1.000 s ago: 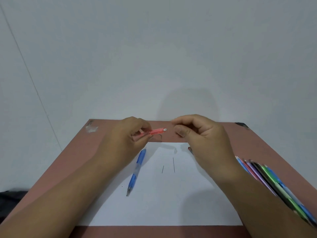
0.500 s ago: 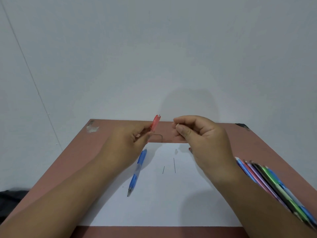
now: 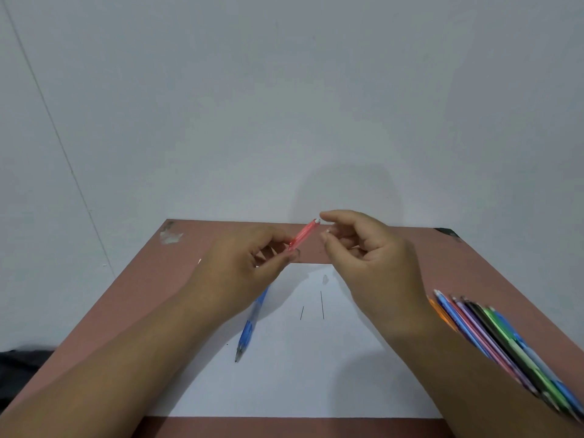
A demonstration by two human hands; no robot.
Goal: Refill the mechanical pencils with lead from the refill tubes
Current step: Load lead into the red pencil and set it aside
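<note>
My left hand [image 3: 243, 267] pinches a red lead refill tube [image 3: 303, 235] above the table's far edge, its white end tilted up and to the right. My right hand [image 3: 373, 263] hovers just right of that end, index fingertip beside it and thumb a little below and apart. I see nothing held between them. A blue mechanical pencil [image 3: 251, 324] lies on the white paper [image 3: 316, 374], partly under my left hand, tip toward me. Two thin leads [image 3: 322, 305] lie on the paper.
A bundle of coloured mechanical pencils [image 3: 505, 346] lies at the table's right side, partly behind my right forearm. A small clear cap [image 3: 325, 278] rests on the paper near its far edge. The brown table [image 3: 126, 311] stands against a white wall.
The red tube has tilted from nearly upright toward the right. My right hand's index finger and thumb have parted and its fingertip has come up to the tube's white end.
</note>
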